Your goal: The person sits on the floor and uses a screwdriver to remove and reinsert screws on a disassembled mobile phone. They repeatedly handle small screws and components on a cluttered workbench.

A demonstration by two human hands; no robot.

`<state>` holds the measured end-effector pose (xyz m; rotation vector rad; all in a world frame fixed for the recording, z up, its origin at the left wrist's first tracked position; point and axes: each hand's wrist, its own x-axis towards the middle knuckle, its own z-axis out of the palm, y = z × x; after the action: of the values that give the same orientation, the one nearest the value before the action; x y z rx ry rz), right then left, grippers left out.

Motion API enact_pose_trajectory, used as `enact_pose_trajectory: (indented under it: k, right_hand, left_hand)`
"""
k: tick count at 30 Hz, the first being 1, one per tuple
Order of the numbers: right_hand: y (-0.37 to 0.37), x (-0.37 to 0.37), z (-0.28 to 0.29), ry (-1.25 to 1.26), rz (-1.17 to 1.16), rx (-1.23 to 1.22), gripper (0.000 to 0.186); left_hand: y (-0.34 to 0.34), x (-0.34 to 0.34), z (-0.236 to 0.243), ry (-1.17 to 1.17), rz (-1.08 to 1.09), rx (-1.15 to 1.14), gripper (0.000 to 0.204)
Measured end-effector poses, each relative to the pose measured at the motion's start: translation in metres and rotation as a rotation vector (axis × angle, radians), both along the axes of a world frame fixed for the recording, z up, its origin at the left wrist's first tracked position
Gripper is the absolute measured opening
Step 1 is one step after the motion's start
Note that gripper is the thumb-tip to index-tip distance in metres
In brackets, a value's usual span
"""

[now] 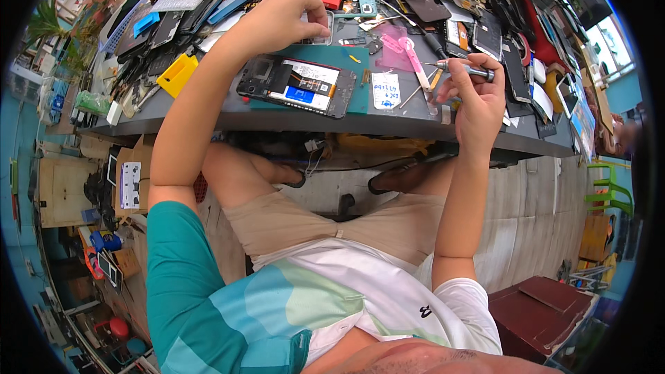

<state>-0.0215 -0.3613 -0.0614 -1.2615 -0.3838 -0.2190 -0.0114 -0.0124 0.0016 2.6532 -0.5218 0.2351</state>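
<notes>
Two bare hands are hovering over a cluttered grey bench [409, 125]. Right hand [478, 90] is gripping a slim screwdriver [479, 71]: thumb and fingers are closing around its handle, thin shaft pointing left, away from the palm. Left hand [294, 19] is reaching farther out over the bench, fingers curling inward, thumb and index tips sitting near each other; can't tell if they're pinching anything, since the hand is partly hiding what's beneath. An opened phone [299, 88] is lying slightly tilted in front of the person, showing its battery and inner parts, partly resting on a green mat [359, 97]. Neither hand is touching it; it's sitting nearer the body than the left hand and left of the right hand. White card [386, 90] with handwriting is lying right of the phone; a pink-and-white tool [413, 59] is lying just left of the screwdriver. Yellow piece [178, 76] is sitting left of the phone, beyond the left forearm.
</notes>
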Motion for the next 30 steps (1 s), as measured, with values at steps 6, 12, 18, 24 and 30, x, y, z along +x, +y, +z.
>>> enact_pose_trajectory:
  k: [6, 12, 18, 24, 30]
  right_hand:
    - [0.002, -0.001, 0.003, 0.026, -0.004, -0.032, 0.039]
    - [0.001, -0.002, 0.003, 0.011, 0.003, -0.036, 0.039]
    - [0.001, 0.001, 0.001, 0.010, 0.012, -0.035, 0.038]
    - [0.003, -0.001, 0.002, 0.029, -0.008, -0.037, 0.039]
    - [0.001, 0.001, 0.001, 0.021, -0.008, -0.024, 0.039]
  left_hand:
    - [-0.007, 0.004, 0.000, 0.173, 0.034, -0.026, 0.018]
    - [-0.003, 0.005, 0.006, 0.211, 0.000, 0.027, 0.017]
    - [0.005, 0.007, 0.004, 0.203, -0.002, 0.053, 0.016]
    - [0.001, 0.010, 0.008, 0.191, -0.063, 0.078, 0.013]
    - [0.000, 0.017, 0.006, 0.289, -0.108, 0.035, 0.011]
